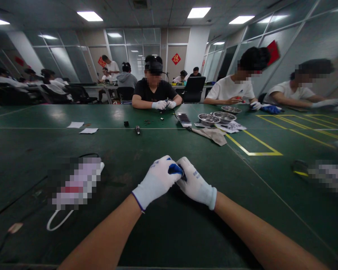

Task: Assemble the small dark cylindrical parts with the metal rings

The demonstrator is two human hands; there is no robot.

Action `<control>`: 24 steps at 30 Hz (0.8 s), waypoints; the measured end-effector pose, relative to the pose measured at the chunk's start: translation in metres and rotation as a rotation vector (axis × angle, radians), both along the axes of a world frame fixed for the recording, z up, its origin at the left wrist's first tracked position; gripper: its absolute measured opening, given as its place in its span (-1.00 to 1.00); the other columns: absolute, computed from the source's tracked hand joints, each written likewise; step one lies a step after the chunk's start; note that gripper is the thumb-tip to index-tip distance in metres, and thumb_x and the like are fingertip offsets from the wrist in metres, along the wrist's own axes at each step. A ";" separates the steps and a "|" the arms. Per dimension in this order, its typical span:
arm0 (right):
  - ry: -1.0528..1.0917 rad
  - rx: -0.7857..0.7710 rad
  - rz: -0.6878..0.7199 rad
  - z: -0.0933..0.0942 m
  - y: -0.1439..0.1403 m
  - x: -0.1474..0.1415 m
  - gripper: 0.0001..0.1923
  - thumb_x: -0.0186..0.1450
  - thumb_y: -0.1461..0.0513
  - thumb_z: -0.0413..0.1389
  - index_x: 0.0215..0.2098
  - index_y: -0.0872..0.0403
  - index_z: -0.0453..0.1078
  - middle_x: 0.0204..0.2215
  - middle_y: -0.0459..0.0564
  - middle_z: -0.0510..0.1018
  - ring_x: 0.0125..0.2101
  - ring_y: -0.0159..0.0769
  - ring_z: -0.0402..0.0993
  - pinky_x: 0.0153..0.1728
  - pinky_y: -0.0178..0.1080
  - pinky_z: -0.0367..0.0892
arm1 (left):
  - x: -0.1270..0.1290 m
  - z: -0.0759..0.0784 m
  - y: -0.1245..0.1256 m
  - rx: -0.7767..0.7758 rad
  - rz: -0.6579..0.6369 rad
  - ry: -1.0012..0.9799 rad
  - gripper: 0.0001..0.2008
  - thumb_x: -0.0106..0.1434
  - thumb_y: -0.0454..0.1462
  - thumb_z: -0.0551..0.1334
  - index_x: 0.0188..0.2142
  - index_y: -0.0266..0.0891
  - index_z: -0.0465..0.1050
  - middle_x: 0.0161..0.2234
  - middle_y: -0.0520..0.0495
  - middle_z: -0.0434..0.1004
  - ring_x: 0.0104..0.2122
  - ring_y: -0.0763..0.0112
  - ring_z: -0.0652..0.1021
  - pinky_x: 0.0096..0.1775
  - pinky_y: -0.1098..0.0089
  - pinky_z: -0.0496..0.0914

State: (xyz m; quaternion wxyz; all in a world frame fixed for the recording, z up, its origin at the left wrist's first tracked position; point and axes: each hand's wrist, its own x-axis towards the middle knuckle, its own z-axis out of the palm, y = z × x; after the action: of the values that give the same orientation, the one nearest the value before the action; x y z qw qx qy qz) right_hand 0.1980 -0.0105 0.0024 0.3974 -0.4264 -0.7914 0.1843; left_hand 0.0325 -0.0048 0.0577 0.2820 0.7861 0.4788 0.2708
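My left hand (157,180), in a white glove with blue palm coating, is closed with its fingertips pressed together. Against it lies my right hand (196,184), gloved the same way and also closed. The two meet just above the green table (169,232), knuckles up. Something small and dark may be pinched between the fingertips, but the gloves hide it and its kind cannot be made out.
To the left lies a blurred-out pale device (79,180) with a white strap and black cable. Ahead are a small dark cylinder (138,130), paper slips (88,131), a beige cloth (211,135) and metal bowls (208,119). Across the table a person (154,90) works with gloved hands.
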 end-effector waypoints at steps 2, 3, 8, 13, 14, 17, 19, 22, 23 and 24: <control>-0.032 -0.003 0.020 0.000 0.001 0.001 -0.84 0.27 0.34 0.11 -0.27 0.00 0.23 -0.26 0.00 0.38 -0.30 -0.18 0.37 -0.27 -0.12 0.37 | -0.001 0.001 0.001 0.029 -0.047 0.037 -0.92 0.22 -0.34 0.35 -0.40 -0.22 0.49 -0.31 -0.02 0.52 -0.26 0.28 0.58 -0.17 0.29 0.46; -0.040 -0.002 0.023 0.000 0.001 0.001 -0.84 0.26 0.35 0.11 -0.27 0.00 0.23 -0.26 0.00 0.38 -0.30 -0.18 0.37 -0.27 -0.11 0.37 | -0.002 0.000 0.001 0.036 -0.048 0.033 -0.92 0.22 -0.34 0.34 -0.40 -0.22 0.48 -0.32 -0.02 0.52 -0.26 0.28 0.58 -0.18 0.30 0.46; -0.021 0.027 -0.030 0.002 0.000 0.002 -0.80 0.24 0.39 0.09 -0.22 0.01 0.26 -0.24 0.02 0.38 -0.28 -0.17 0.38 -0.27 -0.12 0.37 | 0.000 -0.003 0.003 -0.126 0.009 -0.191 -0.92 0.19 -0.34 0.38 -0.36 -0.24 0.50 -0.32 0.00 0.58 -0.25 0.30 0.61 -0.16 0.32 0.49; -0.015 0.063 -0.054 0.001 0.002 0.001 -0.79 0.23 0.40 0.08 -0.22 0.02 0.27 -0.24 0.03 0.38 -0.26 -0.15 0.38 -0.25 -0.10 0.38 | 0.005 -0.005 0.000 -0.094 0.073 -0.152 -0.96 0.21 -0.33 0.38 -0.34 -0.24 0.55 -0.28 -0.03 0.60 -0.21 0.27 0.62 -0.12 0.28 0.50; -0.011 0.065 -0.051 0.001 0.002 0.001 -0.81 0.24 0.39 0.08 -0.21 0.02 0.27 -0.24 0.04 0.38 -0.26 -0.15 0.38 -0.25 -0.10 0.38 | 0.006 -0.005 -0.001 -0.060 0.091 -0.119 -0.97 0.22 -0.32 0.37 -0.34 -0.23 0.56 -0.27 -0.04 0.60 -0.20 0.26 0.62 -0.12 0.27 0.50; 0.023 0.059 -0.051 0.001 0.002 0.001 -0.86 0.27 0.34 0.09 -0.21 0.02 0.27 -0.24 0.04 0.39 -0.27 -0.16 0.39 -0.26 -0.10 0.38 | 0.007 -0.005 -0.004 -0.001 0.100 -0.082 -0.96 0.26 -0.30 0.35 -0.35 -0.21 0.56 -0.27 -0.04 0.59 -0.21 0.26 0.62 -0.14 0.28 0.50; 0.069 0.040 -0.050 0.002 0.001 0.002 -0.86 0.28 0.32 0.09 -0.21 0.01 0.26 -0.26 0.01 0.41 -0.30 -0.18 0.40 -0.29 -0.13 0.37 | 0.006 -0.003 -0.004 0.004 0.057 -0.105 -0.94 0.27 -0.30 0.34 -0.35 -0.21 0.55 -0.29 -0.03 0.58 -0.24 0.28 0.62 -0.17 0.30 0.50; 0.151 0.008 -0.031 0.005 -0.001 0.002 -0.85 0.28 0.29 0.11 -0.20 0.01 0.24 -0.33 -0.05 0.41 -0.36 -0.23 0.39 -0.35 -0.18 0.34 | 0.002 -0.001 -0.002 0.006 -0.039 -0.149 -0.93 0.29 -0.35 0.29 -0.35 -0.22 0.52 -0.32 -0.01 0.57 -0.27 0.33 0.61 -0.19 0.34 0.49; 0.174 0.001 -0.024 0.005 -0.001 0.002 -0.85 0.28 0.28 0.11 -0.20 0.01 0.24 -0.35 -0.06 0.41 -0.38 -0.25 0.39 -0.37 -0.19 0.32 | 0.001 0.000 -0.002 0.021 -0.071 -0.152 -0.92 0.29 -0.37 0.27 -0.34 -0.23 0.53 -0.32 -0.01 0.56 -0.27 0.34 0.60 -0.19 0.35 0.49; 0.195 -0.004 -0.019 0.006 -0.002 0.002 -0.86 0.28 0.27 0.11 -0.21 0.01 0.24 -0.36 -0.08 0.41 -0.40 -0.27 0.38 -0.39 -0.20 0.32 | 0.000 0.001 -0.002 0.042 -0.103 -0.146 -0.90 0.30 -0.39 0.25 -0.33 -0.23 0.54 -0.31 -0.01 0.56 -0.27 0.35 0.59 -0.19 0.35 0.49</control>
State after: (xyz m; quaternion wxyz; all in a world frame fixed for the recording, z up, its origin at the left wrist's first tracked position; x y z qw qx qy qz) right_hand 0.1998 -0.0122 0.0086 0.4735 -0.4144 -0.7446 0.2227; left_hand 0.0322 -0.0065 0.0591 0.3132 0.7937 0.4101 0.3222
